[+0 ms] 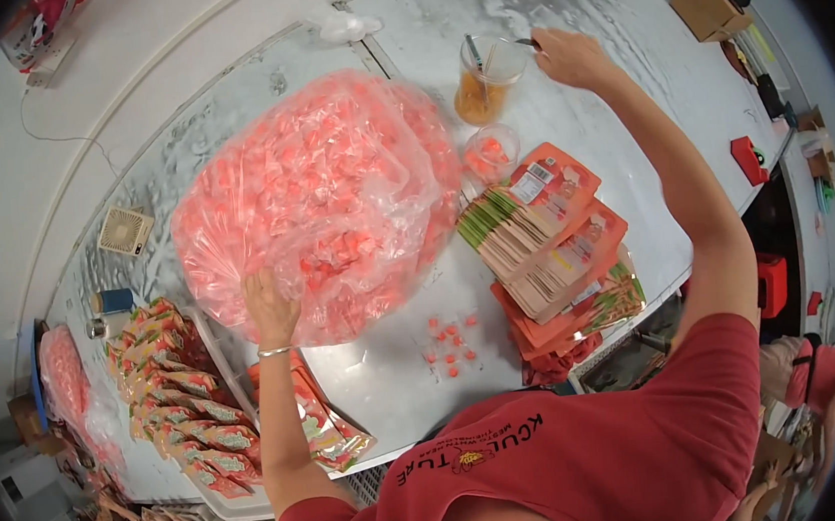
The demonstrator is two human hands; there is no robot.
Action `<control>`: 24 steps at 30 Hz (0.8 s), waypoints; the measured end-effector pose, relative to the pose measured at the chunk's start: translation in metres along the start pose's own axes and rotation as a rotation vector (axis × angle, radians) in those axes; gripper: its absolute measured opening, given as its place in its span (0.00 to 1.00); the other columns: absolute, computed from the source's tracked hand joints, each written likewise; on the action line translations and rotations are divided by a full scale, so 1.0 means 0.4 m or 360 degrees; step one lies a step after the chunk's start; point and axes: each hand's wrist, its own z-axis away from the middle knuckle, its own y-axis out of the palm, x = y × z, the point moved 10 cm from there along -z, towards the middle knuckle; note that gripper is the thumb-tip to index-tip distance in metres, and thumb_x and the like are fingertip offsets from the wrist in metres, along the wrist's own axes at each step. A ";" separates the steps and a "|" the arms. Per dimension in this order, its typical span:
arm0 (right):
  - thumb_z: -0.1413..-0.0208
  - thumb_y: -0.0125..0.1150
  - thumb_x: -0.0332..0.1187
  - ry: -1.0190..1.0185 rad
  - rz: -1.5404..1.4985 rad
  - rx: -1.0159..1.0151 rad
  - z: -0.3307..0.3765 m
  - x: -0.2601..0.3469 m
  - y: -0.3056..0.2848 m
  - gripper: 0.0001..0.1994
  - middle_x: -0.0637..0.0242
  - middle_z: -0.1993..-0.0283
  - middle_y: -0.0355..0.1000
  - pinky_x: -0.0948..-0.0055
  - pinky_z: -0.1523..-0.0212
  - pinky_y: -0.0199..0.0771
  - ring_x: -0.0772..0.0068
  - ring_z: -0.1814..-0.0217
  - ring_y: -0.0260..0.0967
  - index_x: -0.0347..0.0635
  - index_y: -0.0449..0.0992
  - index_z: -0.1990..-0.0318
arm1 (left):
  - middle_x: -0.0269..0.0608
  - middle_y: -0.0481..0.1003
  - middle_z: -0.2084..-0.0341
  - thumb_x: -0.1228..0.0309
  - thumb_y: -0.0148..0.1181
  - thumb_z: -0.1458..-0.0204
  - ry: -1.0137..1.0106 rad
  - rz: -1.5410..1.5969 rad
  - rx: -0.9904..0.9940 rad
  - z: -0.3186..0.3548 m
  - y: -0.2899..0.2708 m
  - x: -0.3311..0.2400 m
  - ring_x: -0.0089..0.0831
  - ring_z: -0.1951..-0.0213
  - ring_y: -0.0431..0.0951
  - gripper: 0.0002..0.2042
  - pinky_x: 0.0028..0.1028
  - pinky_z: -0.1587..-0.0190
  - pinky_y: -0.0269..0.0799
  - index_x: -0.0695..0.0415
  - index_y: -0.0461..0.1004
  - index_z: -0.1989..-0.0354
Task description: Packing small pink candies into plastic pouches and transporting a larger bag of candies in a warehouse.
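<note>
A big clear plastic bag (356, 146) full of small pinkish-orange wrapped pieces lies on the table in front of me. My left hand (272, 310) grips its near left edge, and the plastic creases fan out from the fingers. Farther off to the right, my right hand (571, 57) closes on a thin dark object (525, 42), whose tip reaches the rim of a clear cup (480, 94). The cup contains brownish stuff and stick-like things. Just nearer stands a small round tub (491, 151) with orange pieces. Several loose pieces (450, 341) lie close to my body.
Stacked red-and-green pouches (546, 238) are at the right, near the table edge. More filled pouches (185, 403) sit in a white tray at the left, beside flat pouches (322, 420). A small beige fan (125, 231) stands far left. Other people are beyond the table.
</note>
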 end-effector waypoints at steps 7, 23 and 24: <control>0.57 0.56 0.33 -0.0222 0.0708 0.0142 -0.181 0.056 0.162 0.09 0.65 0.64 0.71 0.55 0.60 0.63 0.62 0.59 0.69 0.48 0.74 0.66 | 0.51 0.63 0.58 0.71 0.67 0.75 -0.0225 0.0143 0.0116 -0.017 -0.154 0.052 0.47 0.50 0.60 0.29 0.40 0.47 0.53 0.62 0.60 0.60; 0.52 0.51 0.48 -0.0087 -0.1010 -0.0384 -0.490 0.536 0.357 0.20 0.57 0.66 0.72 0.70 0.62 0.66 0.65 0.64 0.68 0.37 0.73 0.65 | 0.45 0.71 0.59 0.61 0.49 0.49 -0.0875 0.0908 0.0024 -0.209 -0.096 0.571 0.30 0.55 0.68 0.20 0.23 0.53 0.60 0.65 0.66 0.55; 0.52 0.50 0.48 0.0023 -0.0852 -0.0682 -0.494 0.541 0.354 0.21 0.57 0.66 0.72 0.70 0.62 0.66 0.65 0.64 0.68 0.36 0.73 0.66 | 0.46 0.70 0.59 0.59 0.50 0.50 -0.0892 0.0753 -0.0075 -0.228 -0.039 0.607 0.31 0.56 0.69 0.22 0.24 0.52 0.60 0.65 0.66 0.54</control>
